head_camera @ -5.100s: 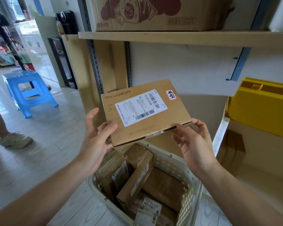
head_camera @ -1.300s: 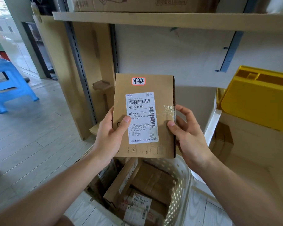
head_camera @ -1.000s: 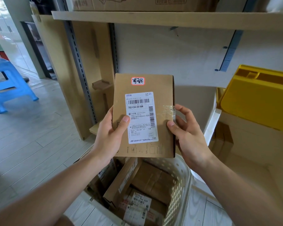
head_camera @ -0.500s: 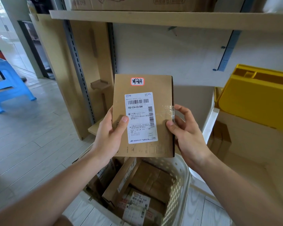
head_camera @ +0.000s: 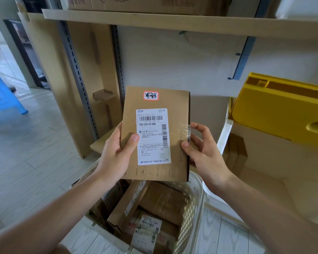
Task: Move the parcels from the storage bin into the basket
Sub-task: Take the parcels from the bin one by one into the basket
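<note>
Basket (head_camera: 195,208), bottom centre of frame: perforated white plastic, several cardboard parcels (head_camera: 136,204) inside, standing and flat. Above it, centre frame: flat cardboard box (head_camera: 155,133), label up. Looks stiff, light; side edges best. Left hand (head_camera: 116,153) and right hand (head_camera: 200,149) each clamp one edge.

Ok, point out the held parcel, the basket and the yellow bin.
parcel (head_camera: 176,107): head view, bare cardboard face.
basket (head_camera: 189,213): head view, perforated right wall.
yellow bin (head_camera: 275,110): head view, its side.
</note>
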`<state>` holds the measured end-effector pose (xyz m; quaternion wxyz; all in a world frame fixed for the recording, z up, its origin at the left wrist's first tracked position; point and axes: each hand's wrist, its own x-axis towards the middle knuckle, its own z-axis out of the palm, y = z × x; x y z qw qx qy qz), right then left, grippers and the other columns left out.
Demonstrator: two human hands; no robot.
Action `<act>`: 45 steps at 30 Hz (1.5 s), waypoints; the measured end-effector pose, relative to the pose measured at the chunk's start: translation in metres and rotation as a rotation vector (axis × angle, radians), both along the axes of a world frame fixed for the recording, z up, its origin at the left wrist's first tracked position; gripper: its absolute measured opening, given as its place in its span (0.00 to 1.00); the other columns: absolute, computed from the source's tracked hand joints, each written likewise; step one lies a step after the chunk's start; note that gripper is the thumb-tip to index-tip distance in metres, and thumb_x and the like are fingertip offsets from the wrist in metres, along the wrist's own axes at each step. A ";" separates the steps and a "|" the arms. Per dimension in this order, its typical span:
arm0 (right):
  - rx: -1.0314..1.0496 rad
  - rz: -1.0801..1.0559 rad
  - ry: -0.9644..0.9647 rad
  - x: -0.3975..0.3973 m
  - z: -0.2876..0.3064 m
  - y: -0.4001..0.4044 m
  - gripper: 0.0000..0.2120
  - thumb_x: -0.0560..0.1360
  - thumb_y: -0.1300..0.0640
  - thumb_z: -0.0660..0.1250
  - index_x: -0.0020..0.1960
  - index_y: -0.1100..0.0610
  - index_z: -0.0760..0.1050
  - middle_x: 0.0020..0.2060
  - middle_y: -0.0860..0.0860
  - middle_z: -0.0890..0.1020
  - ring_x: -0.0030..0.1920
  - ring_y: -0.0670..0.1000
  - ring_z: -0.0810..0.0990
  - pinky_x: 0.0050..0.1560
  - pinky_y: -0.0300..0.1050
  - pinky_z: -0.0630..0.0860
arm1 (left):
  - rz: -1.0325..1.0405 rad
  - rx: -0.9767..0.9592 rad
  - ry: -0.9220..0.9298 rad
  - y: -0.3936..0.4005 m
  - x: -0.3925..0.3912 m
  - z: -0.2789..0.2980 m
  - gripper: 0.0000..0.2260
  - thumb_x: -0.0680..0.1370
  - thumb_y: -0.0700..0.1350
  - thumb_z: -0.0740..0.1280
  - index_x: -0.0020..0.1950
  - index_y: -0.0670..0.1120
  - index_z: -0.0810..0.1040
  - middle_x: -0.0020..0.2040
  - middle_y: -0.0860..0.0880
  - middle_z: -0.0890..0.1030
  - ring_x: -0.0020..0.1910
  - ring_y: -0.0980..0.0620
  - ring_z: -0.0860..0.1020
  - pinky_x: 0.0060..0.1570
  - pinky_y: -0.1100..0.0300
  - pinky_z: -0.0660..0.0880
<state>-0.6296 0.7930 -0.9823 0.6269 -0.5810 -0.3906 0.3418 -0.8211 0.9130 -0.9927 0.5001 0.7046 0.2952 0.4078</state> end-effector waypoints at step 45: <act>-0.121 -0.052 -0.063 -0.009 0.001 0.006 0.19 0.83 0.59 0.63 0.70 0.44 0.64 0.60 0.49 0.79 0.61 0.48 0.80 0.65 0.53 0.78 | 0.092 -0.215 0.017 -0.006 -0.001 0.001 0.13 0.84 0.48 0.61 0.69 0.55 0.72 0.56 0.60 0.85 0.50 0.63 0.83 0.45 0.62 0.74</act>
